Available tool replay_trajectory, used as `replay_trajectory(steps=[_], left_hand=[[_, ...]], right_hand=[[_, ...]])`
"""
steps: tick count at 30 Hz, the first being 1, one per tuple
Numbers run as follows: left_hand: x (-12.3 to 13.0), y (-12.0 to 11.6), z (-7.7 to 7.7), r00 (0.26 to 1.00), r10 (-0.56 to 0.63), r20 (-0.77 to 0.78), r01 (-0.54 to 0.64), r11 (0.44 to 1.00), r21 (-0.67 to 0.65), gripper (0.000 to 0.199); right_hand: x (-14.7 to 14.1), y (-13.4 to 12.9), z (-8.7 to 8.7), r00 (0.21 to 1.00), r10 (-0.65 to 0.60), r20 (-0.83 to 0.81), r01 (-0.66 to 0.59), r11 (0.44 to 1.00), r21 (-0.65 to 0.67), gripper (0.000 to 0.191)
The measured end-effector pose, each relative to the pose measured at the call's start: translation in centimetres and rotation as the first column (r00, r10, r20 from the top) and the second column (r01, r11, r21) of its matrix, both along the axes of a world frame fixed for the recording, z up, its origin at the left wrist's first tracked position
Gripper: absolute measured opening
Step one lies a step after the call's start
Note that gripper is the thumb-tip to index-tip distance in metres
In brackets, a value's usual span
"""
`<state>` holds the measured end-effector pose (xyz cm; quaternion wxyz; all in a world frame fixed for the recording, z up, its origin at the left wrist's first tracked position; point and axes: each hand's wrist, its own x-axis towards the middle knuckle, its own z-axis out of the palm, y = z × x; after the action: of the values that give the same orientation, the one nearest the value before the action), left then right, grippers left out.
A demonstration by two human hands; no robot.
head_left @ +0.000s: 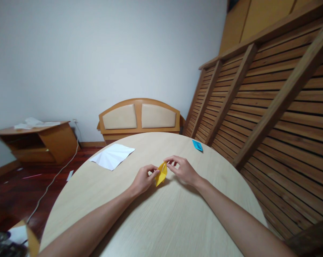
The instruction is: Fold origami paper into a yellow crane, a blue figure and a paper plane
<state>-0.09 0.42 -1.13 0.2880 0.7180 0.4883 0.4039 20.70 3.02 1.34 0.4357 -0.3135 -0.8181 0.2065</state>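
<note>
A folded piece of yellow paper (161,175) is held just above the middle of the round table, its shape narrow and pointed. My left hand (146,178) pinches its left side between thumb and fingers. At its upper tip, the thumb and fingertips of my right hand (183,170) close on the paper. Part of the yellow paper is covered by my left fingers. Toward the table's far left lies a creased white sheet (112,156), spread out. A small folded blue paper (197,145) rests near the far right edge.
The pale round table (161,221) fills the foreground. Beyond it stands a padded headboard (139,116) by the wall. A slatted wooden frame (258,110) leans along the right. A low cabinet (55,142) and a cable (58,174) are at left.
</note>
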Motion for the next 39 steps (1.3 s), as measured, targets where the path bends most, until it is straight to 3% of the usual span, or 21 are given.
replay_trajectory(steps=[16, 28, 33, 39], left_hand=[[-0.14, 0.16, -0.19, 1.000, 0.029, -0.005, -0.029, 0.999, 0.027, 0.035], [-0.07, -0.06, 0.14, 1.000, 0.026, 0.000, -0.026, 0.999, 0.030, 0.035], [0.04, -0.23, 0.32, 1.000, 0.003, 0.002, -0.004, 1.000, 0.025, 0.035], [0.02, -0.26, 0.34, 1.000, -0.008, -0.001, 0.008, 0.999, 0.039, 0.035]], right_hand=[[-0.07, -0.52, 0.55, 0.999, -0.028, 0.027, 0.027, 0.999, 0.037, 0.010], [-0.39, -0.80, 0.73, 0.997, -0.050, -0.050, 0.051, 0.999, 0.008, 0.007], [-0.58, -0.56, 0.45, 0.993, -0.081, -0.089, 0.080, 0.997, -0.022, 0.014], [-0.77, -0.52, 0.10, 0.994, -0.086, -0.072, 0.084, 0.996, -0.029, 0.008]])
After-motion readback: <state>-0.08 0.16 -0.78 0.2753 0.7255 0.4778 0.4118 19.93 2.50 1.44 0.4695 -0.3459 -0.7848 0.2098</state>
